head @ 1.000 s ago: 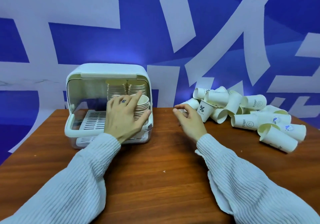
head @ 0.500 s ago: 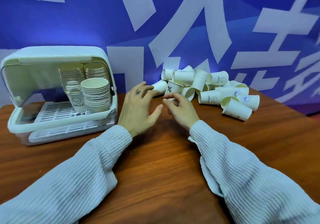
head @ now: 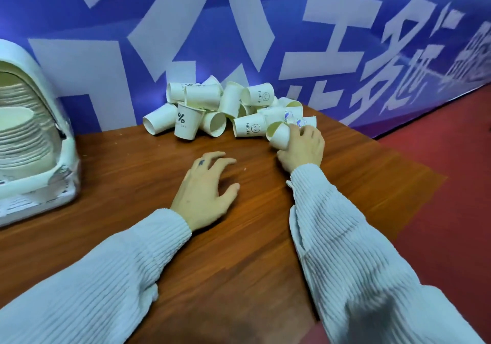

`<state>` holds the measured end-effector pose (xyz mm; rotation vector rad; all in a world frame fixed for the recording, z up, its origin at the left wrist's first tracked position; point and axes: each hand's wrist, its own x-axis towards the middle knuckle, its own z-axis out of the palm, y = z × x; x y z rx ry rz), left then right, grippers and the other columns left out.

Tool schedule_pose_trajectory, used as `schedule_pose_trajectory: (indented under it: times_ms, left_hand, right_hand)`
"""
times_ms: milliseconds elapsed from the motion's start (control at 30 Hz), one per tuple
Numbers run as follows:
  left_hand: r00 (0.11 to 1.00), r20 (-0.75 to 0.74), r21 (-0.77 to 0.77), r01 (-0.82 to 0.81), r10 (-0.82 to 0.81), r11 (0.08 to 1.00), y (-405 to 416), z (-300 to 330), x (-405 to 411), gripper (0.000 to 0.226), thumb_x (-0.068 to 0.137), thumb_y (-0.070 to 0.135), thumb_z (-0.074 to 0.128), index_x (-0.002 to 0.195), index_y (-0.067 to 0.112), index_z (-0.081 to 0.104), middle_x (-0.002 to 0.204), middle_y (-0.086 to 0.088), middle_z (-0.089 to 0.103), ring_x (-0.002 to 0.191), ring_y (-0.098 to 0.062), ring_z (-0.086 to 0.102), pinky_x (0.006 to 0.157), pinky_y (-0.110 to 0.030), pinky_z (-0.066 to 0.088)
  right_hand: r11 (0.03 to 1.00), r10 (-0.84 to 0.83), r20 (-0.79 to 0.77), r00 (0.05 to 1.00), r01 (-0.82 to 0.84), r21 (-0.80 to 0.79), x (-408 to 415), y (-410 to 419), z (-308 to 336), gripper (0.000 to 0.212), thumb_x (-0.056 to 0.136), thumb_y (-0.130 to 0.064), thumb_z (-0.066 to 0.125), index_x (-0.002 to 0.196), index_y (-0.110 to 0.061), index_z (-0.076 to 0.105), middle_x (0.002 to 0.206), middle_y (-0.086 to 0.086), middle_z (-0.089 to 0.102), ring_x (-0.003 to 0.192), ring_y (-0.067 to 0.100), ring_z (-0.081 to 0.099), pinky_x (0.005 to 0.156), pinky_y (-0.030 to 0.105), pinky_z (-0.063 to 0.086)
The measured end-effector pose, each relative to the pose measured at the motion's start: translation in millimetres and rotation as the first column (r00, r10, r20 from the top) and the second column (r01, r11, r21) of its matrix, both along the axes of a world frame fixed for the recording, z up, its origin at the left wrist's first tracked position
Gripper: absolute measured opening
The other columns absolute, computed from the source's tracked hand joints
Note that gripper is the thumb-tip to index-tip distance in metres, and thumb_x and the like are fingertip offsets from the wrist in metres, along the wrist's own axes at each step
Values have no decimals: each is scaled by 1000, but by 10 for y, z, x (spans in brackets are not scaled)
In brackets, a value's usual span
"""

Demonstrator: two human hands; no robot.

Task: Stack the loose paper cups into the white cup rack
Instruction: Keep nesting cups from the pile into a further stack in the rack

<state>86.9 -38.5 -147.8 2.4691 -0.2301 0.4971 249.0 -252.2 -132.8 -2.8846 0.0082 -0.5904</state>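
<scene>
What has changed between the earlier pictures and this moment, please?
The right hand has reached right to the pile's near edge and taken hold of a paper cup. The left hand has left the white cup rack and now rests open on the table. The rack's stacks and the pile look unchanged.

Cups (head: pixel 228 109): white paper, cream inside; some printed with black "%", "HELLO" smiley, or blue mark. Rack (head: pixel 39 141): white. Table (head: pixel 252 237): reddish-brown woodgrain. Sleeves (head: pixel 358 250): pale blue, ribbed. Backdrop (head: pixel 239 24): blue with large white characters. Floor (head: pixel 451 170): red.
</scene>
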Motion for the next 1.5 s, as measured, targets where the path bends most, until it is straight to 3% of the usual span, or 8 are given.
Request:
schedule_pose_trajectory:
  times_ms: [133,233,333,567,700,833,1200,1500]
  left_hand:
    - [999,-45,-154,-7,0,988,20,41,-29,65,94,50,65,151,32,39,150,11,37,118,-16,56,103,-35,46]
    - [994,-100,-530,-8,-53,848,13,84,-21,89,90,52,70,159,38,16,152,16,36,128,-3,49,107,-26,39]
    - [992,-127,-653,-82,-2,753,73,63,22,89,91,55,69,160,39,14,154,13,37,140,-6,39,117,-34,34]
    - [986,-164,-612,-89,-15,786,7,64,6,85,92,50,68,159,40,17,138,22,37,128,0,40,108,-28,33]
    - [984,-177,-575,-97,-7,812,-6,72,-3,83,93,50,66,159,40,17,134,27,37,121,6,41,104,-26,31]
    - [986,-165,-578,-101,6,810,-6,79,-3,84,92,51,66,159,41,17,135,26,39,121,5,43,106,-28,33]
    - [992,-117,-580,-99,38,809,15,155,-44,84,90,58,68,157,41,21,159,10,37,143,-14,38,117,-44,36]
    - [937,211,-616,-95,280,782,571,825,-492,68,93,37,72,150,24,37,140,11,46,120,6,49,94,-2,38]
  right_hand:
    - [930,286,-48,957,-266,252,-290,195,175,80,75,-50,81,143,-26,47,135,4,53,123,27,51,105,38,45]
    - [464,801,-107,588,-498,733,-632,431,263,92,74,-25,90,152,-19,41,138,2,58,122,12,59,100,19,49]
    - [283,932,-139,334,-434,856,-716,488,279,92,81,0,82,157,-21,36,141,7,59,133,17,57,114,34,45]
    - [610,149,93,984,-166,775,13,-131,221,35,93,-29,70,128,-25,67,149,-1,50,138,14,45,113,27,33]
    - [652,30,-50,998,18,758,333,-368,21,30,97,-31,63,125,-25,71,165,5,31,153,22,27,119,36,25]
    - [668,26,-41,999,13,744,468,-382,-35,35,93,-32,59,124,-25,73,137,4,65,126,26,60,108,43,49]
    - [423,-126,220,967,-148,894,-144,-248,212,20,98,-13,63,111,-19,78,112,-7,71,111,11,65,81,16,53]
    - [126,404,500,766,-587,799,-989,900,797,27,88,-2,73,103,-23,63,89,-5,74,89,8,70,81,22,54]
